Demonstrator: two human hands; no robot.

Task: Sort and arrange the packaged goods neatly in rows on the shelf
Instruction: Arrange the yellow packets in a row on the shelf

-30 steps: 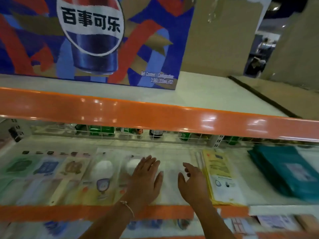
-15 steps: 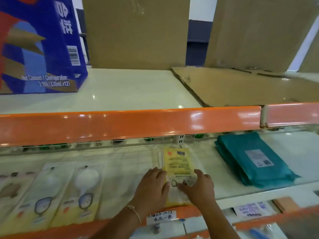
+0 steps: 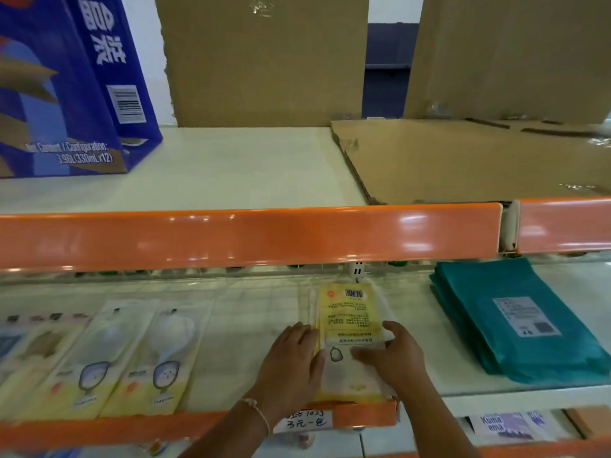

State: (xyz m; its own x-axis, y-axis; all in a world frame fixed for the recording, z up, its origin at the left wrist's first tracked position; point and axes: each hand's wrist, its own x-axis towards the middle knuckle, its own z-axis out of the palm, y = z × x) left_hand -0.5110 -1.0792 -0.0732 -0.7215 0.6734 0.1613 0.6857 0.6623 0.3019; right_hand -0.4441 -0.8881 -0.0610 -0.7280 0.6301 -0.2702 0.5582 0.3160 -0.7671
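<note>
Shop shelving, pale shelf (image 3: 251, 328) edged by orange rails (image 3: 251, 238); blue drinks carton (image 3: 62, 94) and flattened cardboard (image 3: 463, 160) on the tier above. On the lower tier: white-and-yellow packets (image 3: 132, 361) in a row to the left, teal bags (image 3: 515, 322) stacked to the right (upper rail hiding the shelf's back). Yellow packet stack (image 3: 347, 319) at the front edge, centre, long axis front to back, barcode end away; left hand (image 3: 291, 365) flat against its left side, fingers together, right hand (image 3: 393, 355) on top, fingers curled over the right edge.
</note>
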